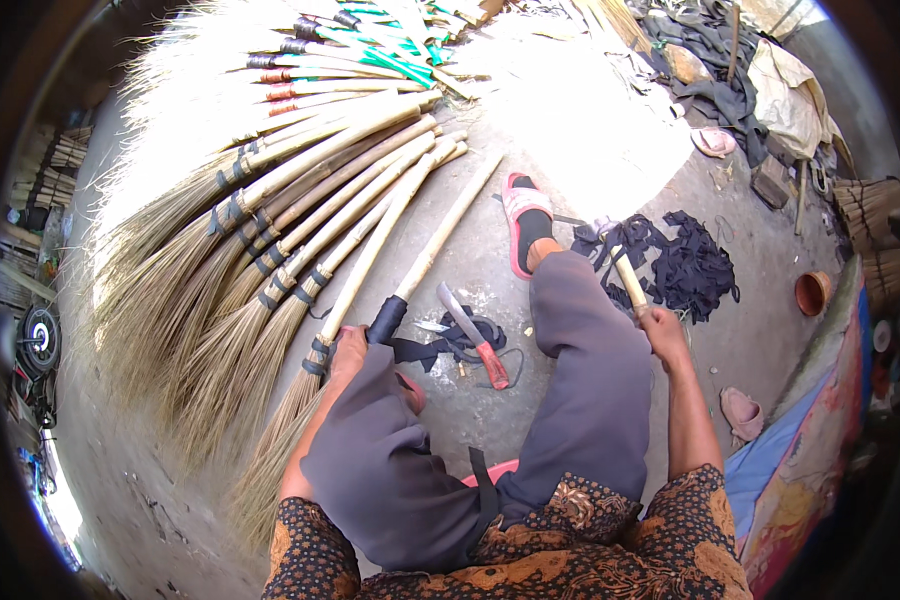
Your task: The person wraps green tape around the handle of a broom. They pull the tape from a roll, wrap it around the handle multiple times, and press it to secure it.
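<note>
My left hand [348, 350] is closed at the black binding of a straw broom [382, 245], whose pale handle slants up and away. Part of this hand is hidden beside my left knee. Next to it lies a stick [450, 230] with its lower end wrapped in black. My right hand [662, 335] grips a short pale wooden stick [628, 278], held upright beside my right knee. A knife with a red handle [492, 366] rests on the floor between my legs, on a coil of black strips [478, 332].
Several finished brooms [260, 235] lie fanned out at the left. A heap of black strips [695, 265] is beyond my right hand. At the right are a brown pot [813, 293], a pink sandal [742, 413] and a pile of dark cloth [715, 95].
</note>
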`<state>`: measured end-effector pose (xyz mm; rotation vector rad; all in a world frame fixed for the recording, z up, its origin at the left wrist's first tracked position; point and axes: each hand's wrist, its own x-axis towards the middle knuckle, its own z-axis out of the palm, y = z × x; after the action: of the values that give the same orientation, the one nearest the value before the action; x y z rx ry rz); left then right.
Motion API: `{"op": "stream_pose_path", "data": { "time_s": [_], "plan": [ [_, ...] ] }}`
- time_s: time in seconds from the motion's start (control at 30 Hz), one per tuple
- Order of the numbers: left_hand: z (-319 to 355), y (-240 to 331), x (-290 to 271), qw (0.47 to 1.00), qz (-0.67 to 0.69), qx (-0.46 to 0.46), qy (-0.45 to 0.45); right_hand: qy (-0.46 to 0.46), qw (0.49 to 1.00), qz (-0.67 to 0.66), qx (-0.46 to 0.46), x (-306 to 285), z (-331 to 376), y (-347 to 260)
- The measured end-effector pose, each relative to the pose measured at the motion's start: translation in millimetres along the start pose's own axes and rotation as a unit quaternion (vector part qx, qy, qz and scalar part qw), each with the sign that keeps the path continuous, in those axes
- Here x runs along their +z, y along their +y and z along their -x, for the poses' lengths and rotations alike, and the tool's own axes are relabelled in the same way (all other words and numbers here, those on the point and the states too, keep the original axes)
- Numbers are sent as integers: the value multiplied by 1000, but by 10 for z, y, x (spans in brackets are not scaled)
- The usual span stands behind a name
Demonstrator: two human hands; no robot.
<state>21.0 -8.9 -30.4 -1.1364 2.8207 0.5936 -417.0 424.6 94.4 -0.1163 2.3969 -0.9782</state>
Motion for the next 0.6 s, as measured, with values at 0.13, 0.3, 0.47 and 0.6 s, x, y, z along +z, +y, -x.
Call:
{"op": "stream_pose_path", "data": {
  "time_s": [0.13, 0.3, 0.47, 0.6],
  "plan": [
    [37, 67, -227, 974, 146, -39, -166, -4, 1000, 10, -9, 461, -17, 1024],
    [100, 226, -348, 976, 107, -67, -178, 27, 993, 109, -31, 641, 35, 1240],
    [87, 259, -122, 995, -27, -81, -43, 28, 981, 191, -30, 738, -26, 1129],
    [119, 143, -19, 998, -28, -60, 10, 13, 979, 203, 7, 956, -290, 1480]
  ]
}}
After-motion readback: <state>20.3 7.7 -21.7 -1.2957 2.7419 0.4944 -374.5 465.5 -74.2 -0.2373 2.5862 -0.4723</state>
